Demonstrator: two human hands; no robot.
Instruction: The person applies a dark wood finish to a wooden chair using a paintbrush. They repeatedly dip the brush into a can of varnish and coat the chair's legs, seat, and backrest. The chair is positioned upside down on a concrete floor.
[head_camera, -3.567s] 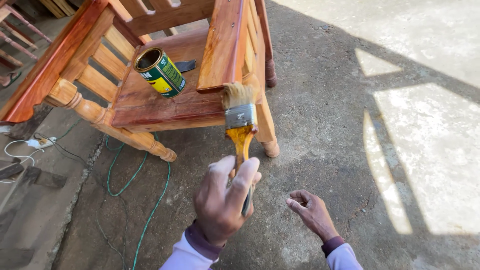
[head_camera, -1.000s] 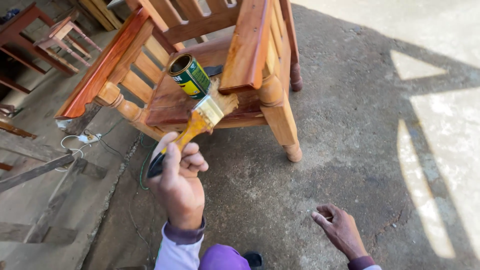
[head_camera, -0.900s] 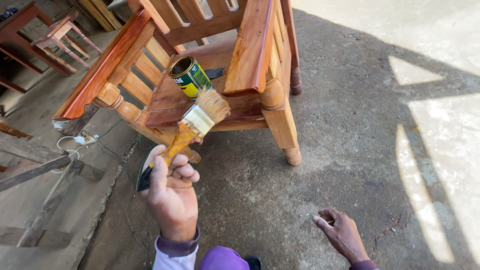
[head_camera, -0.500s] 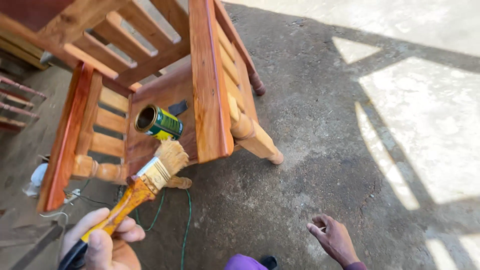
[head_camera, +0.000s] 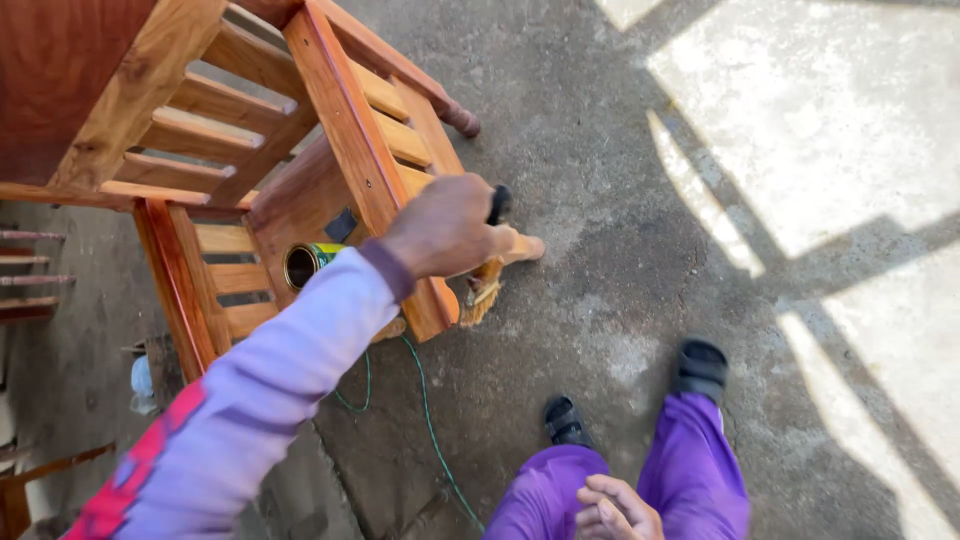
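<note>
At frame centre the left hand (head_camera: 445, 232) gripped the paintbrush (head_camera: 486, 278), bristles down beside the chair's front leg (head_camera: 432, 300); the right hand (head_camera: 618, 508), loosely curled and empty, lay low, farther off.

1 head view, steeply downward, near chair (head_camera: 330, 170)

Lavender sleeve (head_camera: 270, 400) (red patches), purple trousers (head_camera: 690, 470), black sandals (head_camera: 700, 365)

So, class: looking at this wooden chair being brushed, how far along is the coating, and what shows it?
Done: the armrest and seat already look glossy red-brown. In hand: the left hand grips the paintbrush, bristles at the chair's front leg; the right hand rests idle by the knees. Left: the paler side slats look less coated, and the open tin sits on the seat.
</note>
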